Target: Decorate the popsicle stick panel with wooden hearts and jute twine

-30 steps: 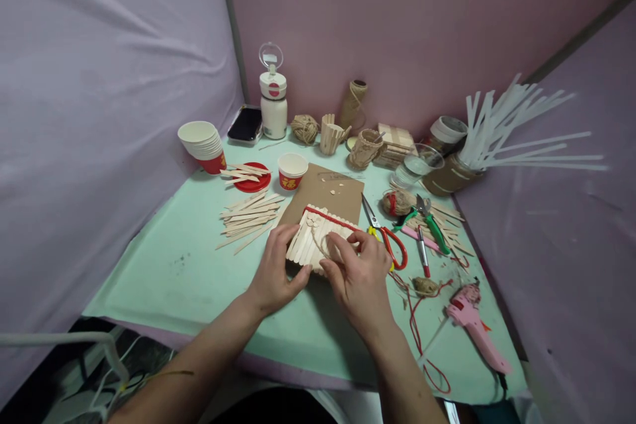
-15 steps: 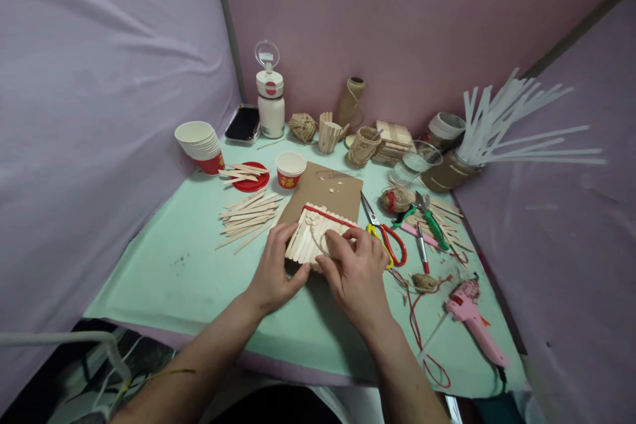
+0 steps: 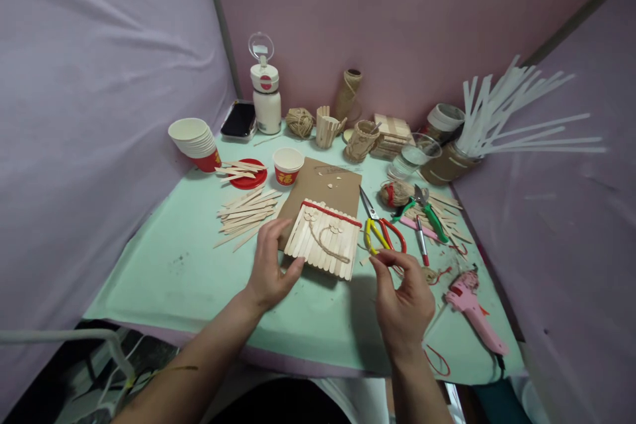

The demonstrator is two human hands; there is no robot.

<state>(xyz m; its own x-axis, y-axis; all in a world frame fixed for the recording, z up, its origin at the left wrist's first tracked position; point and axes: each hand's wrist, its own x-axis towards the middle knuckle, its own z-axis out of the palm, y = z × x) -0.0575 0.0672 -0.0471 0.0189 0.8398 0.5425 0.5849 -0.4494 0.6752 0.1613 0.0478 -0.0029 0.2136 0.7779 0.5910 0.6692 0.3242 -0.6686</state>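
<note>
A panel of craft sticks lies tilted, partly over a brown cardboard sheet. Red cord runs along its upper edge, and a curved piece of twine and small wooden petal shapes decorate its face. My left hand grips the panel's left side, thumb at the lower edge. To the right of the panel, my right hand is closed in a pinch, with a small pale piece of wooden stick at its fingertips. Just beyond it lie scissors with red and yellow handles.
Loose craft sticks and a paper cup are at left. A pink glue gun, green-handled pliers and a marker lie at right. Behind stand a glass of water, a white bottle and twine.
My right hand has moved off the panel, right and toward me, and now pinches a small wooden piece. The panel's decorated face is uncovered. My left hand stays at its left side.
</note>
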